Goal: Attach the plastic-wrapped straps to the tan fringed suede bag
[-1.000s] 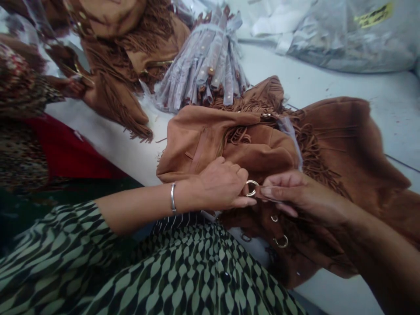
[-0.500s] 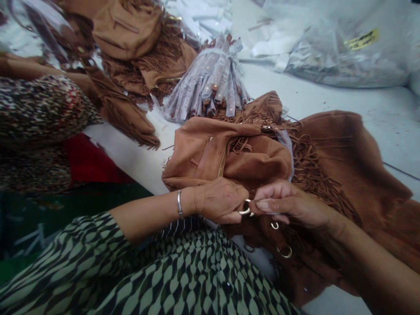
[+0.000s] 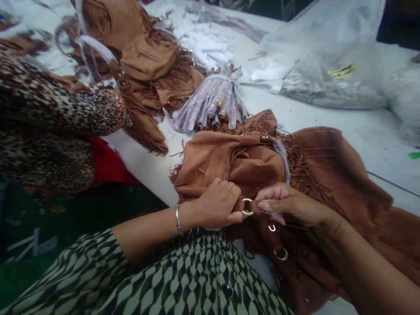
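A brown suede bag (image 3: pixel 203 151) with a zip and fringes lies on the white table, just beyond my hands. My left hand (image 3: pixel 218 203) is closed on a brown leather tab at the left side of a gold ring (image 3: pixel 247 206). On the ring's right side, my right hand (image 3: pixel 282 203) pinches a brown strap between thumb and fingers. Below my right hand hangs another brown strap with a second gold ring (image 3: pixel 281 254). My fingers hide most of both held pieces.
Wrapped straps stand in a tied bundle (image 3: pixel 218 100) behind the bag. More brown suede (image 3: pixel 337 166) lies right. A clear plastic bag (image 3: pixel 331 78) sits at the back right. At left, a person in a patterned sleeve (image 3: pixel 65 105) is beside other fringed bags (image 3: pixel 147 57).
The view has shifted, showing more of the table's far side. The gold ring between my hands has turned and now shows as a full circle. The person's arm at left has moved.
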Motion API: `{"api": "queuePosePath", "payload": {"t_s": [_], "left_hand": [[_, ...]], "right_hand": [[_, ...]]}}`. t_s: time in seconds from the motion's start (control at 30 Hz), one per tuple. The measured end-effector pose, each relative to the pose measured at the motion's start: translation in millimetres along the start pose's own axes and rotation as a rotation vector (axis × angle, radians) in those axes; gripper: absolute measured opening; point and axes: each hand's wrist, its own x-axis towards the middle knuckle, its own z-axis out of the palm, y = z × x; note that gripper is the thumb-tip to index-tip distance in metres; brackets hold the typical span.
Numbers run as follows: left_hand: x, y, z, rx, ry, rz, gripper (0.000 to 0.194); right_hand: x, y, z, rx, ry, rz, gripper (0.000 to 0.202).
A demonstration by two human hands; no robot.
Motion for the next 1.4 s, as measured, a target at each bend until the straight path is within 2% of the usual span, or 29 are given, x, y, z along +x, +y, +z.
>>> {"api": "queuePosePath", "payload": {"t_s": [0.17, 0.3, 0.4, 0.5, 0.6, 0.7, 0.87, 0.97, 1.1, 1.23, 1.4], "left_hand": [[4.1, -7.5, -7.4, 0.017, -0.061, 0.178, 0.026], [3.4, -14.4, -12.2, 0.02, -0.039, 0.349, 0.027], [-0.2, -18.5, -11.3, 0.009, -0.048, 0.458, 0.03], [-2.5, -23.4, -8.3, -0.008, -0.054, 0.499, 0.029], [-3.3, -27.1, -6.1, -0.04, -0.02, 0.481, 0.026], [-5.7, -25.2, -7.1, -0.042, -0.013, 0.402, 0.028], [-17.7, -9.9, -6.6, -0.068, 0.056, 0.271, 0.051], [-23.5, 0.7, 3.7, -0.128, 0.133, 0.213, 0.056], [-23.7, 10.4, 21.9, -0.081, 0.304, 0.098, 0.06], [-22.0, 13.7, 31.1, -0.021, 0.448, -0.01, 0.056], [-24.7, 13.6, 28.2, -0.055, 0.486, 0.03, 0.047]], "right_hand": [[0.2, -5.1, 14.5, 0.045, 0.054, 0.029, 0.034], [6.5, -0.7, 20.3, 0.083, 0.032, 0.012, 0.032], [13.8, 4.5, 23.6, 0.112, -0.024, -0.003, 0.031], [20.3, 3.3, 23.5, 0.106, -0.111, 0.022, 0.03], [23.3, -4.3, 19.1, 0.055, -0.139, 0.043, 0.028], [21.3, -11.4, 13.8, -0.034, -0.149, 0.058, 0.028], [7.9, -15.6, 6.5, -0.184, -0.169, 0.031, 0.033], [1.9, -15.1, 1.6, -0.242, -0.186, -0.022, 0.035], [6.4, -10.3, -1.8, -0.276, -0.193, -0.09, 0.037], [16.3, -7.5, 2.1, -0.223, -0.128, -0.167, 0.042], [6.6, -25.1, 4.5, -0.418, -0.119, -0.129, 0.043]]}}
